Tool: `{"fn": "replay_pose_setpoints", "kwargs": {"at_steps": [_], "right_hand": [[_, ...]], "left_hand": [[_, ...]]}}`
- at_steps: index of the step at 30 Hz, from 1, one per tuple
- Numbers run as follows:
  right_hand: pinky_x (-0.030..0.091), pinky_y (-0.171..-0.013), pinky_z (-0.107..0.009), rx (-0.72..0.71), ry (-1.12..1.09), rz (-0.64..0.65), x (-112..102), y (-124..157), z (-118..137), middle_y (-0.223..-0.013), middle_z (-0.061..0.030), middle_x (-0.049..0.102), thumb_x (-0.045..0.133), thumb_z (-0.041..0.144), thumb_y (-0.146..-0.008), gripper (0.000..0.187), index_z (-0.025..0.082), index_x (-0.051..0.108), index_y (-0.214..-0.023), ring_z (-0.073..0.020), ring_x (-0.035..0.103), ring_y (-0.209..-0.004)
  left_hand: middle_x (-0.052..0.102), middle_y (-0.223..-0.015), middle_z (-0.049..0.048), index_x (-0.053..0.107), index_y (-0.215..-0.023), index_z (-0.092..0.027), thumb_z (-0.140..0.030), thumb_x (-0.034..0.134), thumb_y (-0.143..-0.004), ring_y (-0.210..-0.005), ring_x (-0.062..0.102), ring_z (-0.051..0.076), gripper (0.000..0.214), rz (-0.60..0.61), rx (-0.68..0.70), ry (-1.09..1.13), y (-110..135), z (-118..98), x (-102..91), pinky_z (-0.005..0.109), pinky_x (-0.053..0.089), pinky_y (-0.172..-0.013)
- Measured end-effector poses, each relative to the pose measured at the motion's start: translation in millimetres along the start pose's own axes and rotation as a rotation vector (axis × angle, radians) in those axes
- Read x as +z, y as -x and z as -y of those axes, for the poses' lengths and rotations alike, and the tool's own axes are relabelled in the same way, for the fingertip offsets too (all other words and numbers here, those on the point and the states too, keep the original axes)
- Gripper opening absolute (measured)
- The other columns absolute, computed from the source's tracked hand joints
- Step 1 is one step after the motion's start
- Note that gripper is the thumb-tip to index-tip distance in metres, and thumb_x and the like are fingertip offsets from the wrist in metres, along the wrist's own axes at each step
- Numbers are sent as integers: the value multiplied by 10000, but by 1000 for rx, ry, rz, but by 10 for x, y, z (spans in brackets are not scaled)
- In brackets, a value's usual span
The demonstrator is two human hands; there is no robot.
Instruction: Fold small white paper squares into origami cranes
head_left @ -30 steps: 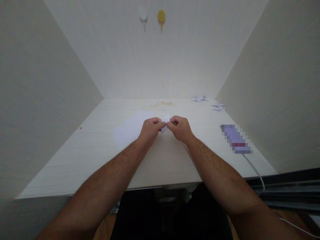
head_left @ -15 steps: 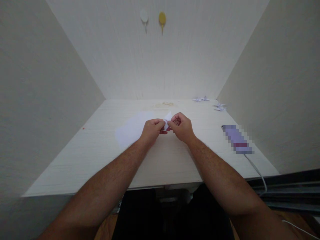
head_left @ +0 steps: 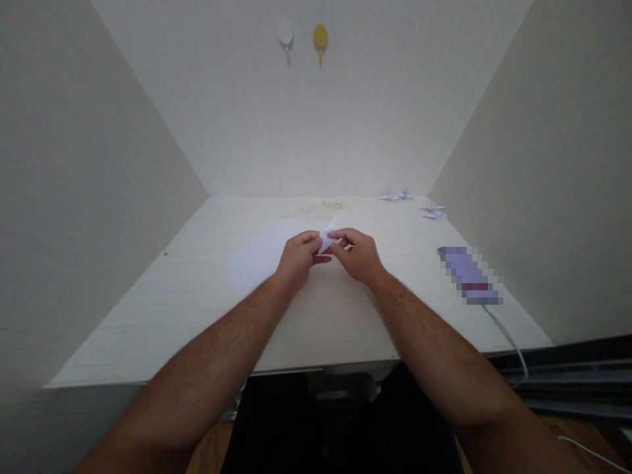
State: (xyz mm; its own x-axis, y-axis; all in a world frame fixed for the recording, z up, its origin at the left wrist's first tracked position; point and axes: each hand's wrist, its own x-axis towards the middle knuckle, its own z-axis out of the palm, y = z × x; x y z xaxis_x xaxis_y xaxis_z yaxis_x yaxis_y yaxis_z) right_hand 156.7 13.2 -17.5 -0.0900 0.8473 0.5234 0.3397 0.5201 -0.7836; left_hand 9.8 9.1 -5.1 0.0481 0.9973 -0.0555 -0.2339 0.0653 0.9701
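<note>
A small piece of folded white paper [head_left: 326,238] is held just above the table, with a pointed tip sticking up and away from me. My left hand [head_left: 299,255] pinches its left side between thumb and fingers. On the other side, my right hand [head_left: 358,253] has thumb and index finger closed on the right part of the paper. The fingers hide some of its folds. White paper sheets [head_left: 257,257] lie flat on the table, left of and partly behind my left hand.
Several folded paper cranes [head_left: 434,210] sit at the table's back right corner. A pixelated phone-like object [head_left: 467,273] with a cable [head_left: 508,336] lies at the right. Walls enclose the white table [head_left: 162,316] on three sides. Two hooks, one yellow [head_left: 320,36], hang on the back wall.
My right hand's fingers have shifted their grip, the index finger now stretching over the paper. The folded paper has turned slightly and moved a little to the left.
</note>
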Motion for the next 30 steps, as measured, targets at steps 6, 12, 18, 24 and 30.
{"fn": "replay_pose_setpoints", "kwargs": {"at_steps": [6,12,18,24,30], "right_hand": [[470,-619,-253,-52,64,44,-9,-5,-9,-753,-8,634,675,209,-731,41,183,666,-762,-118,571,-653],[445,-619,-247,-113,131,60,-8,2,29,-690,-4,620,618,181,-783,131,187,641,-654,-124,566,-671],[449,-644,-252,-79,187,3,6,-18,-28,-699,2,609,598,108,-749,138,191,664,-661,-128,566,-685],[467,-671,-271,-91,167,-27,22,-14,-86,-854,-25,595,620,60,-706,212,195,742,-815,-119,524,-666],[464,-690,-271,-84,207,22,6,3,-53,-829,-19,579,595,83,-778,275,239,769,-924,-132,536,-712]], "left_hand": [[645,-736,35,636,-723,-128,-313,754,-642,-675,610,129,234,-3,16,82,-13,17,-7,302,571,-669],[634,-711,23,632,-719,-145,-304,744,-638,-636,602,131,210,-72,-21,-43,24,-6,19,301,572,-611],[617,-661,16,643,-743,-133,-264,681,-650,-590,586,120,165,-65,-32,-26,46,-23,58,310,583,-602],[658,-726,38,630,-763,-130,-218,663,-660,-662,628,133,139,-33,-51,70,1,17,34,350,600,-703],[663,-711,39,649,-792,-132,-137,611,-660,-652,626,130,137,8,-70,75,-13,66,54,386,595,-753]]}}
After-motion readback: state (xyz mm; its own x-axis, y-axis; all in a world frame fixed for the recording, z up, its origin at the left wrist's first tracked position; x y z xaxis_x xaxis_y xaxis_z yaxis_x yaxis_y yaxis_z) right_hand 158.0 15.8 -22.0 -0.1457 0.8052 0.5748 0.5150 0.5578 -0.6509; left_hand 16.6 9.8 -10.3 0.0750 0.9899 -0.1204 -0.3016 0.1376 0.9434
